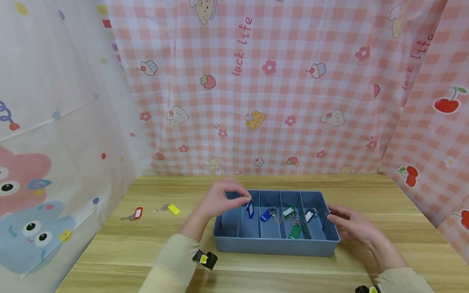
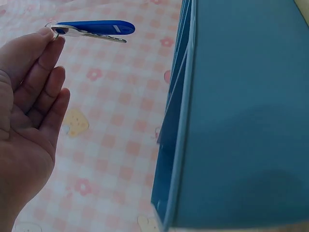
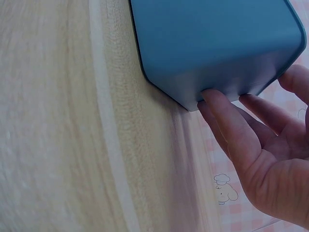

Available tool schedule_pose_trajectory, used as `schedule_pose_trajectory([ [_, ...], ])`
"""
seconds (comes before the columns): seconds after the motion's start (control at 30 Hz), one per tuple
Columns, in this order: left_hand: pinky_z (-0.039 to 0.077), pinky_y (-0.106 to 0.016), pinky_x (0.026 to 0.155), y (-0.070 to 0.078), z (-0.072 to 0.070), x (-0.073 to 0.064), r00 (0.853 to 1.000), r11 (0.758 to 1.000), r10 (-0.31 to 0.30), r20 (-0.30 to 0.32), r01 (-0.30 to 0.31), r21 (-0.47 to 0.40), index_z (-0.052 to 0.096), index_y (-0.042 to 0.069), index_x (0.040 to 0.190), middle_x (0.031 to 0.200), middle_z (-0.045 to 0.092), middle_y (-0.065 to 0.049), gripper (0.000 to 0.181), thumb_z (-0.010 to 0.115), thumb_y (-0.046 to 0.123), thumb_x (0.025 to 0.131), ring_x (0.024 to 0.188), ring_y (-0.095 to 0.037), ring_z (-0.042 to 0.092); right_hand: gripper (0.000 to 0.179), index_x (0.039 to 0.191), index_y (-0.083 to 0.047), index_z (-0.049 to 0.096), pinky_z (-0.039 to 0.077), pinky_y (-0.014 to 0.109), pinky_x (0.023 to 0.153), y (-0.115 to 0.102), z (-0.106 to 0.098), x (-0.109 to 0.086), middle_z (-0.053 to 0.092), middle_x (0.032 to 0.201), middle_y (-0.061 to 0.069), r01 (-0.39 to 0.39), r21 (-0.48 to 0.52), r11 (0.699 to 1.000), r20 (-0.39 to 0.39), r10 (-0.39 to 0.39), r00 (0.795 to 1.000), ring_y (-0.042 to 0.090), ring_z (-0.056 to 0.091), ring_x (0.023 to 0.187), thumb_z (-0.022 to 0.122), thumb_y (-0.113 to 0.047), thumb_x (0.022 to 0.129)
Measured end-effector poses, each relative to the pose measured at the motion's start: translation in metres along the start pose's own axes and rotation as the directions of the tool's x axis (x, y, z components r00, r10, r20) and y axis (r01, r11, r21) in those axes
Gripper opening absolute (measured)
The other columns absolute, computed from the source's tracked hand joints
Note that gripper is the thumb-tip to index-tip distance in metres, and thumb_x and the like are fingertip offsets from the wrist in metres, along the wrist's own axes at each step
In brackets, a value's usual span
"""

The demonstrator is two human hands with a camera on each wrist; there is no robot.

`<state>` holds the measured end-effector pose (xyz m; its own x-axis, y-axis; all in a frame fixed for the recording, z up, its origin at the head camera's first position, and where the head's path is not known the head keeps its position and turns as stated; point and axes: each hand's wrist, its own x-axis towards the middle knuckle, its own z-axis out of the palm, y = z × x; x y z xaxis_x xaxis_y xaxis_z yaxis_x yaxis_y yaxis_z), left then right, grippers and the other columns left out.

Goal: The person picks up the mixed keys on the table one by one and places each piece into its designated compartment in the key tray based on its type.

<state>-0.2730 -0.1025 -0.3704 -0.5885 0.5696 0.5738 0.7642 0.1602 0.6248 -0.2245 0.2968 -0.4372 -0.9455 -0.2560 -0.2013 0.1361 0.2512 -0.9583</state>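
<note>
My left hand [image 1: 223, 199] pinches the ring of a blue key tag [image 1: 250, 210] between thumb and forefinger. The tag hangs over the left part of a blue-grey divided box [image 1: 275, 246], and a metal key [image 2: 104, 36] hangs beside it in the left wrist view. At the box's right end is my right hand [image 1: 353, 224], its fingertips [image 3: 211, 94] against the outer end wall and its thumb at the rim. Inside the box lie another blue key tag [image 1: 266, 215], two green key tags [image 1: 294, 231] and a dark tag [image 1: 309, 215] in the rightmost compartment.
On the wooden table [image 1: 146, 260], left of the box, lie a red key tag [image 1: 138, 213] and a yellow key tag [image 1: 174, 209], each with a key. Thin dividers split the box crosswise. Patterned cloths [image 1: 227, 97] hang behind the table and at both sides.
</note>
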Motion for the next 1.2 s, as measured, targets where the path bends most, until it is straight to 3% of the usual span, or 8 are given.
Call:
schedule_pose_trajectory([
  [0.17,0.050,-0.032,0.079,0.001,0.008,0.009,0.999,1.000,0.008,0.040,-0.008,0.018,0.078,0.007,0.091,0.088,0.072,0.002,0.006,0.077,0.005,0.086,0.087,-0.019,0.061,0.069,0.150,0.015,0.020,0.053,0.044,0.090,0.000,0.000,0.000,0.026,0.149,0.039,-0.003,-0.004,1.000,-0.007,0.003,1.000,0.035,0.050,0.125,0.056,-0.021,0.103],
  [0.37,0.050,-0.029,0.080,0.002,0.016,0.017,0.994,0.996,-0.025,0.108,0.016,0.087,0.079,0.009,0.093,0.090,0.072,0.003,0.006,0.076,0.010,0.088,0.088,-0.018,0.060,0.069,0.150,0.014,0.020,0.054,0.043,0.089,0.001,0.000,0.001,0.026,0.149,0.040,0.002,0.005,1.000,-0.004,-0.002,1.000,0.032,0.052,0.123,0.056,-0.021,0.103],
  [0.63,0.051,-0.031,0.082,0.002,0.028,0.026,0.985,0.994,-0.061,0.160,0.047,0.095,0.079,0.009,0.093,0.091,0.072,0.003,0.005,0.076,0.011,0.089,0.089,-0.011,0.059,0.070,0.150,0.015,0.018,0.054,0.043,0.089,0.001,-0.001,0.001,0.025,0.148,0.040,0.005,0.016,1.000,0.004,-0.005,1.000,0.031,0.052,0.123,0.056,-0.020,0.103],
  [0.9,0.050,-0.026,0.081,-0.001,0.038,0.032,0.961,0.991,-0.114,0.253,0.093,0.093,0.078,0.011,0.093,0.092,0.069,0.007,0.006,0.075,0.015,0.090,0.091,-0.019,0.061,0.070,0.150,0.015,0.019,0.054,0.041,0.089,0.002,0.000,0.001,0.025,0.149,0.040,0.006,0.018,1.000,0.000,-0.006,1.000,0.031,0.051,0.125,0.057,-0.020,0.102],
  [1.2,0.051,-0.040,0.082,-0.009,0.042,0.035,0.933,0.992,-0.113,0.341,0.089,0.086,0.078,0.010,0.092,0.088,0.070,0.007,0.004,0.075,0.012,0.090,0.090,-0.024,0.058,0.070,0.149,0.016,0.017,0.054,0.041,0.088,0.002,0.000,0.001,0.024,0.149,0.041,0.016,0.023,1.000,0.011,-0.016,1.000,0.028,0.053,0.121,0.056,-0.019,0.103],
])
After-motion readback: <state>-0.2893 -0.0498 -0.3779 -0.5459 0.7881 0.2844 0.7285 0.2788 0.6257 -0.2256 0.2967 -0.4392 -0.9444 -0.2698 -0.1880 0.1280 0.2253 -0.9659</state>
